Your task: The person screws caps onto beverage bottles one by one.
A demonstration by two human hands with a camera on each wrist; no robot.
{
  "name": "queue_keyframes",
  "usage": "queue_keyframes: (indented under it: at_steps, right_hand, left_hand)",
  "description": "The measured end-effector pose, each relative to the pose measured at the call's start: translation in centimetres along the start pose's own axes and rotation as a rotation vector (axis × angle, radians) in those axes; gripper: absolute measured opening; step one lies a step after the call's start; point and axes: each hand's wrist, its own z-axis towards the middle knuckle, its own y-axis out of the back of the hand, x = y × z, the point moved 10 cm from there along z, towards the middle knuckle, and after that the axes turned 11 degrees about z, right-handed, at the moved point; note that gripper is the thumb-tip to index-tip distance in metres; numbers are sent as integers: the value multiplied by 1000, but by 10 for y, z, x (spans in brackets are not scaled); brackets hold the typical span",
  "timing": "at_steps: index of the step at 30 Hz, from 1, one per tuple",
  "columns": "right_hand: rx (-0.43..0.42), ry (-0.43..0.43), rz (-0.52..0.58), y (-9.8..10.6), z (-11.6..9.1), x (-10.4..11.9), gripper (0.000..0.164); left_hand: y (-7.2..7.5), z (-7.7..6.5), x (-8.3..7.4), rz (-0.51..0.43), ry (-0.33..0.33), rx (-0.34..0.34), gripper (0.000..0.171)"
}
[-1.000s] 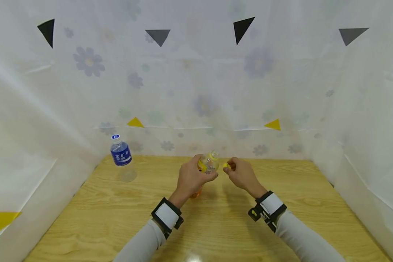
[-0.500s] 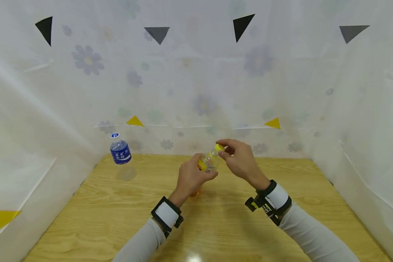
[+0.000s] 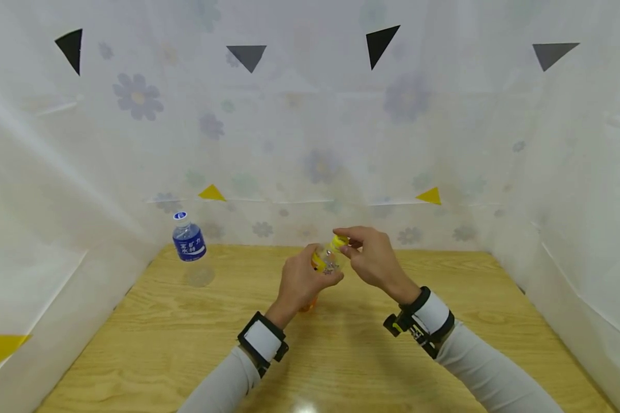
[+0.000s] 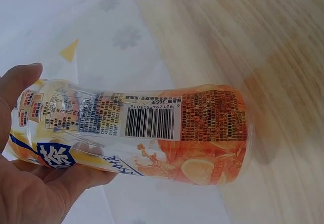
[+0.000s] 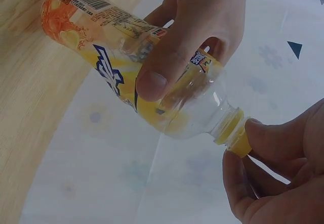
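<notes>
My left hand (image 3: 302, 279) grips a clear plastic drink bottle (image 4: 152, 128) with a yellow and orange label round its upper body. The bottle leans with its neck up and to the right, and its base is low near the wooden table. My right hand (image 3: 376, 259) pinches a yellow bottle cap (image 5: 239, 142) between thumb and fingers. In the right wrist view the cap sits right at the mouth of the bottle neck, in line with it, above the yellow neck ring (image 5: 229, 126). No liquid shows inside the bottle.
A second clear bottle (image 3: 189, 244) with a blue label and white cap stands upright at the table's back left. The wooden table (image 3: 186, 344) is bounded by white flower-print sheeting (image 3: 320, 115) at the back and sides.
My right hand has brought the yellow cap from beside the bottle up over its neck and then down onto the mouth. The left hand and bottle have stayed nearly in place.
</notes>
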Motion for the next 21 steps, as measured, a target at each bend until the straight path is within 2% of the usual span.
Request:
queue_keyframes:
  at_steps: [12, 21]
  right_hand:
    - [21, -5, 8, -4, 1, -1, 40]
    - [-17, 7, -62, -2, 3, 1, 30]
  left_hand:
    - [0, 1, 2, 7, -14, -8, 57]
    - [1, 0, 2, 7, -20, -12, 56]
